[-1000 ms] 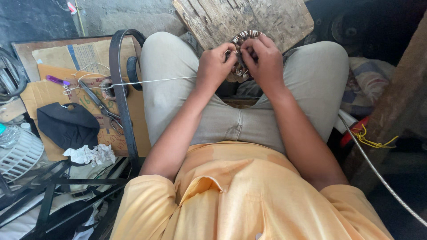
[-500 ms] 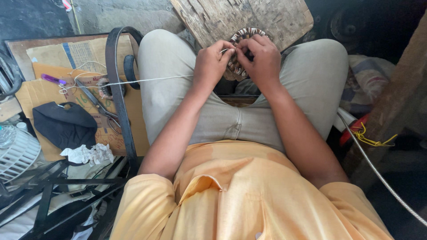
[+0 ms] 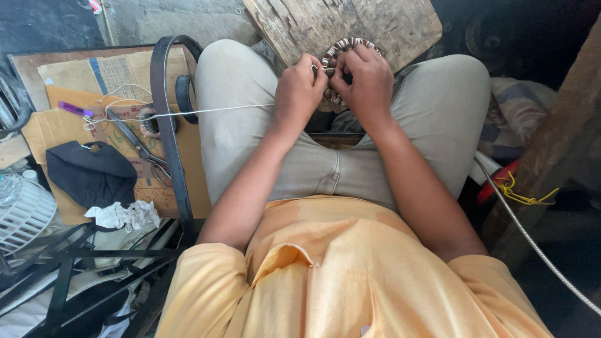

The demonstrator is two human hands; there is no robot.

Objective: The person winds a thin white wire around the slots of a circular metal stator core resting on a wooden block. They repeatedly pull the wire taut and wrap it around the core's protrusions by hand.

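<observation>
A round wound coil ring (image 3: 341, 49), with copper windings and pale wrapping, rests between my knees against a worn wooden board (image 3: 350, 22). My right hand (image 3: 363, 81) grips the ring's near side. My left hand (image 3: 300, 87) pinches a white string (image 3: 206, 111) at the ring's left edge; the string runs taut to the left over my thigh toward a small spool (image 3: 149, 120). Most of the ring is hidden behind my fingers.
To the left lie cardboard sheets (image 3: 69, 119), scissors (image 3: 141, 147), a purple pen (image 3: 76, 109), a black cloth (image 3: 91, 172), crumpled paper (image 3: 125, 216) and a black belt loop (image 3: 166, 125). A white fan grille (image 3: 22, 213) sits at far left. A metal cable (image 3: 532, 244) and yellow wire (image 3: 519, 191) are at right.
Both hands stay at the coil ring. The left hand has shifted slightly and the string looks drawn tighter. The view has moved a little.
</observation>
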